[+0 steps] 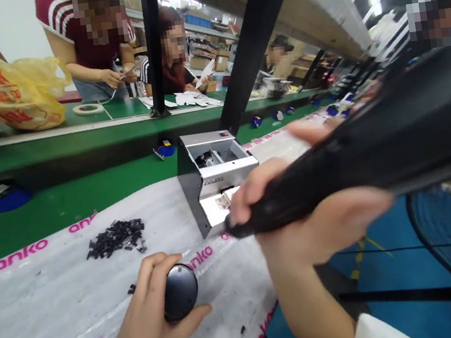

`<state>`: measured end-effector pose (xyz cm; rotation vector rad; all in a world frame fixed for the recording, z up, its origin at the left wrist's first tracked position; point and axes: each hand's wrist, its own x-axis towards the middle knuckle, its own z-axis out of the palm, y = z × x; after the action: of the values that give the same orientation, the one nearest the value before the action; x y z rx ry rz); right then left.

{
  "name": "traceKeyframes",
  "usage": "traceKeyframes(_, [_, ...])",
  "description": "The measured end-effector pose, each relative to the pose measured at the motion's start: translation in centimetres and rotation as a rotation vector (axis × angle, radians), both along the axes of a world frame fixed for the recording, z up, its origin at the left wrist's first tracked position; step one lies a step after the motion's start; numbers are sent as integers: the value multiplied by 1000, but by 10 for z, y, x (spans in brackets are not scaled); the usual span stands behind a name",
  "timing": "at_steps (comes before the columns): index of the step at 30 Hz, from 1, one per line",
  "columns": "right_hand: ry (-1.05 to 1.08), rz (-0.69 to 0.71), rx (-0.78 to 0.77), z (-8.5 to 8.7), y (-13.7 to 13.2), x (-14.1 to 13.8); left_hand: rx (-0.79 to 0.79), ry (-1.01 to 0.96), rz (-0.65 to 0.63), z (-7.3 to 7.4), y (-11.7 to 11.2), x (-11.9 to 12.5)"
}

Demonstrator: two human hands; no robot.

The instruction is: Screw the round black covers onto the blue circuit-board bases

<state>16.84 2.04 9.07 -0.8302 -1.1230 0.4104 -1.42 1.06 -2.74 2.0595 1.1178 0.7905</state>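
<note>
White plastic sheeting with pink lettering (70, 289): laid over the near part of a long green workbench (68, 203). On the sheeting, left: heap of small black strip pieces (116, 239); right of it: boxy silver-and-black metal machine (228, 170). Nearer the wearer, before both: round black disc-faced object (181, 291), between the left hand's (152, 306) fingers and thumb. Right of the machine, nearer the wearer: long black tapered object (334, 177), in the right hand (320, 228). Behind, on the far green bench (118, 110), left to right: crumpled yellow plastic bag (20, 93), white ring-shaped tape roll (89, 112), loose white paper sheets (197, 99).
</note>
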Motion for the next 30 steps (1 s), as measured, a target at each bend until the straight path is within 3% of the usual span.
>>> traceKeyframes(2, [49,-125,166,9,12,18,-29,6,-23,-2,0,-5])
traceKeyframes(4, [36,-168,203,9,25,32,-83,-3,-122,-2,3,-12])
traceKeyframes(7, [-23,-124,93,-6,37,42,-166,-20,-212,1,10,-19])
traceKeyframes(10, [-36,-65,7,-17,29,42,-183,-60,-201,6,14,-17])
traceKeyframes(14, [0,-24,-50,-8,9,37,-143,-78,-193,10,14,-9])
traceKeyframes(17, [-5,-182,89,3,8,35,-137,-77,-200,10,13,-9])
traceKeyframes(20, [9,-256,194,0,18,35,-124,-77,-191,8,14,-10])
traceKeyframes(25, [32,-204,90,-13,26,40,-102,-81,-196,5,14,-10])
traceKeyframes(30, [36,-108,-77,-5,3,31,-113,-86,-201,9,14,-9])
